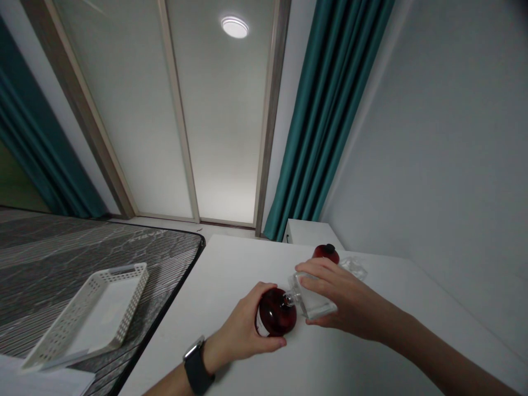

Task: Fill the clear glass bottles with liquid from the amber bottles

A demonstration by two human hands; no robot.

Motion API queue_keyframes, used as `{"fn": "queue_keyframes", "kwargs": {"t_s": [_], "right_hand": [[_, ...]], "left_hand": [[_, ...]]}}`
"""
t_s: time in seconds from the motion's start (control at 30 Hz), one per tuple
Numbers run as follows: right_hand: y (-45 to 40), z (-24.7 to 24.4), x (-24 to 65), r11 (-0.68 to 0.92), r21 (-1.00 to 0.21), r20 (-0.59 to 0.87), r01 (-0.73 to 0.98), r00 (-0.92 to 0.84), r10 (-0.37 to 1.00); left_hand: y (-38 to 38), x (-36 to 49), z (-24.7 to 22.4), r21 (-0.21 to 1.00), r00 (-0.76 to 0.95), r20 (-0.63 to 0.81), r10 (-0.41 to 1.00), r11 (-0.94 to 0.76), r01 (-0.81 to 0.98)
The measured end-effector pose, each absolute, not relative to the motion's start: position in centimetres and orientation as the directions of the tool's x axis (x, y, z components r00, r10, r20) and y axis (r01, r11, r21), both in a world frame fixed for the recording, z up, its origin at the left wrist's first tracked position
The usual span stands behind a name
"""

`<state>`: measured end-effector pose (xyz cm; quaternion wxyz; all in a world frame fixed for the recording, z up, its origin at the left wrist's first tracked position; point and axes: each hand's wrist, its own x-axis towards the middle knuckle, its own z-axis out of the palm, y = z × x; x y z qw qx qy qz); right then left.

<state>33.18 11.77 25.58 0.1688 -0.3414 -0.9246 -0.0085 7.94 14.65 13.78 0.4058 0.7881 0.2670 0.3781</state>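
Two bottles are in hand, necks meeting or nearly so; how full each is, I can't tell. At six o'clock, my left hand has its fingers curled round the red bottle. From that bottle's two o'clock, my right hand grips the tilted clear bottle; another red bottle sits at one.

There are 2 dark red bottles, 1 clear glass bottle, 1 white basket, 1 watch and 2 teal curtains.
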Motion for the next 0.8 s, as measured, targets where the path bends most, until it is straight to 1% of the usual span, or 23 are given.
{"fn": "queue_keyframes", "kwargs": {"t_s": [0.47,0.8], "right_hand": [[11.88,25.77,33.16,0.781,-0.029,0.311,0.624,-0.737,0.600],[11.86,25.82,33.16,0.778,-0.029,0.315,0.628,-0.733,0.603]], "left_hand": [[14.64,7.94,13.88,0.849,0.569,0.383,0.727,-0.521,0.094],[14.61,8.03,13.97,0.857,0.574,0.362,0.734,-0.505,0.104]]}}
